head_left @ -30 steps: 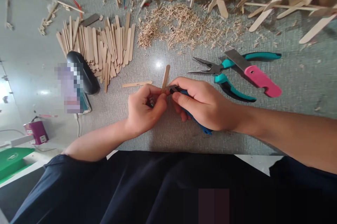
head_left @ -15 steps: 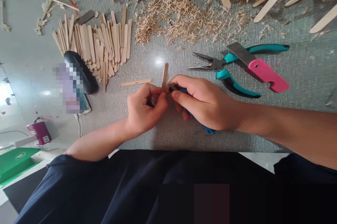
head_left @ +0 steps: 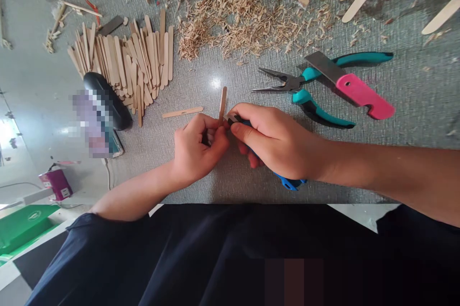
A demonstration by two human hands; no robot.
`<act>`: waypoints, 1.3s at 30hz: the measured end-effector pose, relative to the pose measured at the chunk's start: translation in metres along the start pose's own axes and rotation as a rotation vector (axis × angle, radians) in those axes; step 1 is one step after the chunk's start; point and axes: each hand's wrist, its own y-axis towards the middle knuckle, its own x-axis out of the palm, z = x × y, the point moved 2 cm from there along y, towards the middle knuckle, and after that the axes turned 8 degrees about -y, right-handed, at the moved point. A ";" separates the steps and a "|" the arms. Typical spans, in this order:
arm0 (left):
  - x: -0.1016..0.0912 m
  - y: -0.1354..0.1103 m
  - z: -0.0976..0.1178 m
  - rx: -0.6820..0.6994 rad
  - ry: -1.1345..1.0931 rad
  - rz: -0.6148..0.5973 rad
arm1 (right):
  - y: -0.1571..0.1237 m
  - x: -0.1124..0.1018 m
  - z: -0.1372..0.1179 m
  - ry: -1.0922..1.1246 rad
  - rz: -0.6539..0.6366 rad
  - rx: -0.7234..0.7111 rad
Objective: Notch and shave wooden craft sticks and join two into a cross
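Note:
My left hand (head_left: 199, 150) is closed around the lower end of a flat wooden stick (head_left: 223, 100), which points away from me over the grey table (head_left: 413, 100). My right hand (head_left: 276, 140) is wrapped round a blue-handled cutter (head_left: 287, 182); its metal tip meets the stick just above my left fingers. The two hands touch at the thumbs. The part of the stick inside my left fist is hidden.
A loose stick (head_left: 182, 112) lies left of my hands. A stack of sticks (head_left: 125, 64) and a black object (head_left: 108, 100) sit at the left, wood shavings (head_left: 240, 25) behind, teal pliers (head_left: 309, 90) and a pink-handled blade (head_left: 348, 86) at the right. More sticks litter the far edge.
The hands have stayed together on the stick. The right hand has turned a little, so more of the blue handle shows below it. The view has shifted slightly.

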 end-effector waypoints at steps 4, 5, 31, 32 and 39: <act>-0.001 -0.001 -0.001 -0.001 0.032 -0.029 | 0.000 0.003 0.002 0.066 0.023 -0.002; -0.001 -0.001 -0.001 0.002 0.036 -0.035 | 0.000 0.004 0.002 0.069 0.029 -0.007; -0.005 -0.001 -0.009 -0.109 -0.538 -0.187 | 0.007 -0.012 0.002 0.375 -0.271 0.118; -0.004 0.000 -0.010 -0.096 -0.571 -0.192 | 0.007 -0.011 0.004 0.383 -0.273 0.113; -0.003 0.001 -0.010 -0.080 -0.651 -0.178 | 0.008 -0.010 0.008 0.354 -0.269 0.049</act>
